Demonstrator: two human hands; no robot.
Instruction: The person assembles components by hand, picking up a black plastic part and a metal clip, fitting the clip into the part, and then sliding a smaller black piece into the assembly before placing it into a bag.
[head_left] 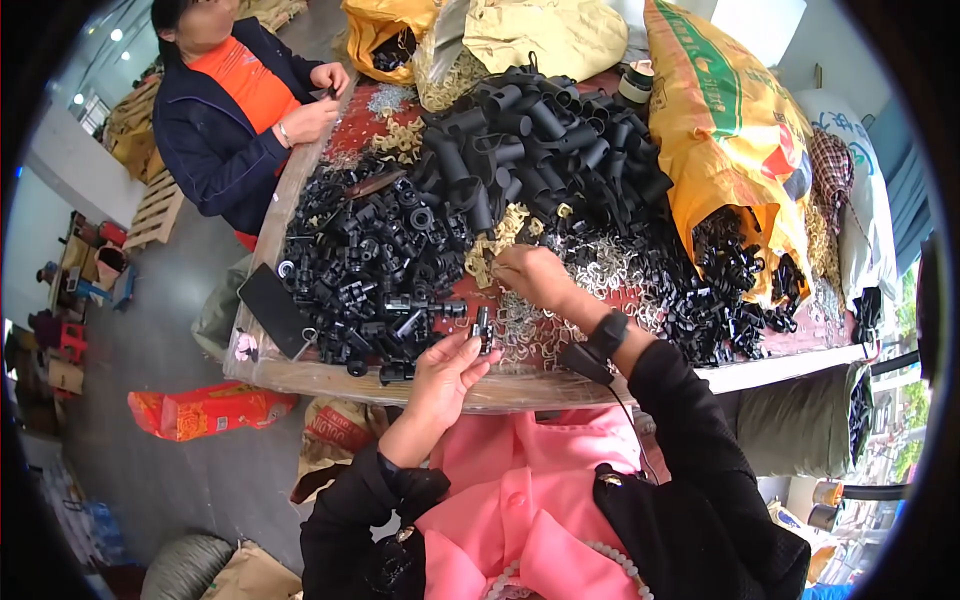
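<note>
My left hand (448, 372) is closed on a small black cylindrical fitting (483, 326), held upright between thumb and fingers above the table's near edge. Fingers bent together, my right hand (537, 277) reaches to the edge of a small heap of brass-coloured metal pieces (480, 262). What lies between its fingertips, if anything, is hidden. Left of my hands spreads a pile of black plastic fittings (385, 265). Small silver hook-shaped clips (590, 300) are scattered beneath and beside my right hand. Behind it rises a large heap of black tubes (545, 125).
A yellow sack (725, 130) spills black parts (720, 310) at the right. A dark phone-like slab (272, 308) lies at the left corner. Across the left edge, a co-worker (235, 110) handles a small part. A red bag (212, 411) is on the floor.
</note>
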